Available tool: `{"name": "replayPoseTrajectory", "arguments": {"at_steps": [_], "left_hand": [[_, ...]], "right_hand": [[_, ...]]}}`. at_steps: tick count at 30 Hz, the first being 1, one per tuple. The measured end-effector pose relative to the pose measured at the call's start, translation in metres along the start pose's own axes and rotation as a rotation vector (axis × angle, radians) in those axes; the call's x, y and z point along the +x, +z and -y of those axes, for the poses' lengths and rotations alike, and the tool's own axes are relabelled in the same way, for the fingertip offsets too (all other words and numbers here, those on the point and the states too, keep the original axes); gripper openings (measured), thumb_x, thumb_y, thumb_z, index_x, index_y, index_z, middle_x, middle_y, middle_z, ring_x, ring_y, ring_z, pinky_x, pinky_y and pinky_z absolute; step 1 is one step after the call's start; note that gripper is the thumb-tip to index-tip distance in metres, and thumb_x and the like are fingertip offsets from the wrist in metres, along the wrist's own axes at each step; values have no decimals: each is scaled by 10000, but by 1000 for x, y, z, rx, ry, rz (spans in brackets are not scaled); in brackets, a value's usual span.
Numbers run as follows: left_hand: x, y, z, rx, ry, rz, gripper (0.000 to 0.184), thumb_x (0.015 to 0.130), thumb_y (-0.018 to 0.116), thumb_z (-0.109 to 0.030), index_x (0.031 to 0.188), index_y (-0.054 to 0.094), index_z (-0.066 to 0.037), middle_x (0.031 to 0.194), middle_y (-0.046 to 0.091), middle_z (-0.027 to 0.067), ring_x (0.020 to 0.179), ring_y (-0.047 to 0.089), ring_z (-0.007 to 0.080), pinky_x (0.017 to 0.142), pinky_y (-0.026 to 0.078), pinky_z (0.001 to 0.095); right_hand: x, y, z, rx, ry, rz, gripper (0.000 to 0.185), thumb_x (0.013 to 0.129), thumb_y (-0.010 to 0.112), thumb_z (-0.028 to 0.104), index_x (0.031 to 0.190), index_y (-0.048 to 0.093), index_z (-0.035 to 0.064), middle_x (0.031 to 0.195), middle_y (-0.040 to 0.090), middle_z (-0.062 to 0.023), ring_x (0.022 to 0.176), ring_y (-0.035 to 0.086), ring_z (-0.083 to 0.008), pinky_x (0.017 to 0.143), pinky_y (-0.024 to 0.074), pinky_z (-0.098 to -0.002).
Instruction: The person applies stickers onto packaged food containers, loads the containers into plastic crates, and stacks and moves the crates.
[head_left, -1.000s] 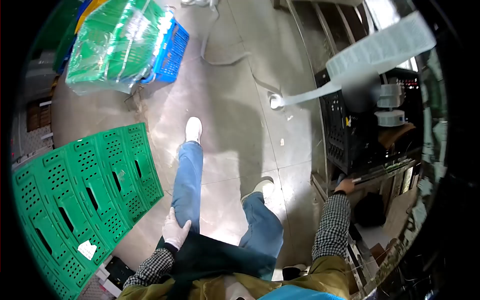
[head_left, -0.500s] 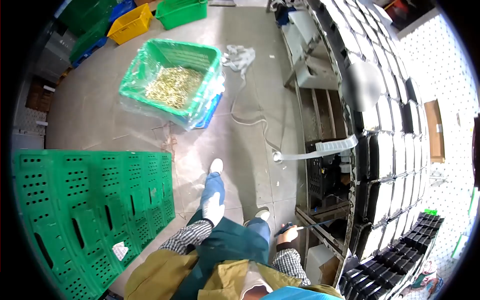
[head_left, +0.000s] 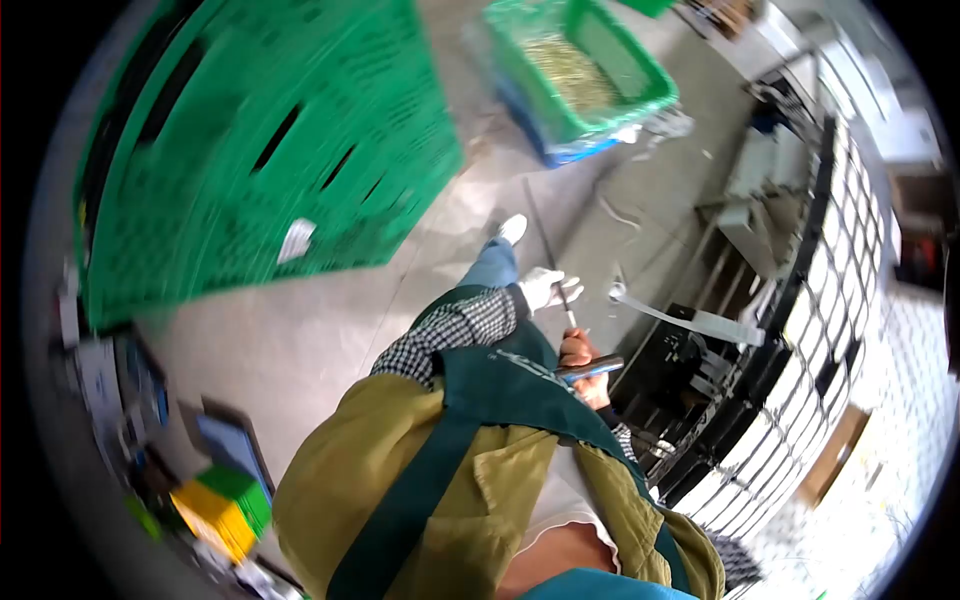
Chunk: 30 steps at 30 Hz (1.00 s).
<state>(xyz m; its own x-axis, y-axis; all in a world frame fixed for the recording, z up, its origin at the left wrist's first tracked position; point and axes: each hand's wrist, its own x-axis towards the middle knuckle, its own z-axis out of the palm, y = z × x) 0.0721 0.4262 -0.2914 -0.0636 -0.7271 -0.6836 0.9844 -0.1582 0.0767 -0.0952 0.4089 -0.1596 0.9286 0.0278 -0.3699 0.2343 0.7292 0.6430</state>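
Observation:
My right hand (head_left: pixel 577 350), bare, is closed around the crosswise blue-and-dark handle (head_left: pixel 608 366) of a long thin rod (head_left: pixel 540 222). The rod slants up and away over the floor, and its far tip is blurred. In a white glove, my left hand (head_left: pixel 538 288) is at the rod's middle, its fingers apart and partly stretched out. The rod crosses by those fingers; whether they touch it is unclear. Ahead is a green crate (head_left: pixel 655 88), lined with clear plastic and holding pale shredded or sprout-like pieces (head_left: pixel 572 75). It sits on something blue (head_left: pixel 580 150).
Stacked green perforated crates (head_left: pixel 330 220) rise on the left. To the right runs a rack of black-edged white blocks (head_left: pixel 800 400), with a white strip (head_left: pixel 700 322) sticking out. Yellow and green boxes (head_left: pixel 225 510) stand at lower left.
My view has turned, so the crate stack and lined crate appear shifted. The right hand has brought the rod across in front of my body, and the gloved left hand has come to it.

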Motion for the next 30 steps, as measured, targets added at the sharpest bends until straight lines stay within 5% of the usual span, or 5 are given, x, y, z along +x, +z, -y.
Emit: {"name": "replayPoseTrajectory", "arguments": {"at_steps": [7, 12, 19, 23, 30], "left_hand": [[-77, -50, 18, -380, 137, -15, 171, 938, 434, -54, 991, 556, 53, 894, 613, 119, 900, 619, 271, 865, 523, 379], [-128, -106, 8, -495, 212, -396, 165, 914, 377, 22, 915, 521, 103, 928, 575, 224, 875, 628, 346, 824, 553, 432], [-243, -262, -6, -932, 310, -145, 134, 935, 400, -13, 1016, 467, 70, 1000, 547, 234, 917, 598, 373, 830, 536, 459], [-348, -368, -44, -467, 503, -373, 202, 941, 455, -169, 1040, 518, -4, 989, 592, 161, 897, 608, 296, 822, 512, 435], [-575, -564, 37, -655, 869, -752, 298, 909, 552, -281, 1128, 572, -80, 996, 650, 73, 886, 648, 210, 746, 525, 317]], "right_hand": [[-25, 10, -36, -1256, -312, -599, 385, 949, 456, 221, 1248, 441, -20, 1121, 561, -159, 994, 573, -283, 915, 461, -359], [11, 61, -123, -3320, -638, 252, 712, 624, 621, -47, 1297, 390, -9, 1188, 488, -216, 1117, 465, -386, 970, 372, -419], [170, -23, -248, -2852, 713, 32, 234, 820, 659, 203, 929, 586, 9, 600, 545, -105, 529, 523, -203, 530, 436, -346], [276, -133, -303, -3118, 446, -58, 480, 791, 673, 404, 582, 514, 3, 502, 447, -26, 477, 431, -121, 449, 348, -327], [419, -261, -323, -3082, 242, -180, 387, 786, 665, 358, 656, 622, -3, 542, 592, -78, 518, 569, -161, 507, 442, -327]]}}
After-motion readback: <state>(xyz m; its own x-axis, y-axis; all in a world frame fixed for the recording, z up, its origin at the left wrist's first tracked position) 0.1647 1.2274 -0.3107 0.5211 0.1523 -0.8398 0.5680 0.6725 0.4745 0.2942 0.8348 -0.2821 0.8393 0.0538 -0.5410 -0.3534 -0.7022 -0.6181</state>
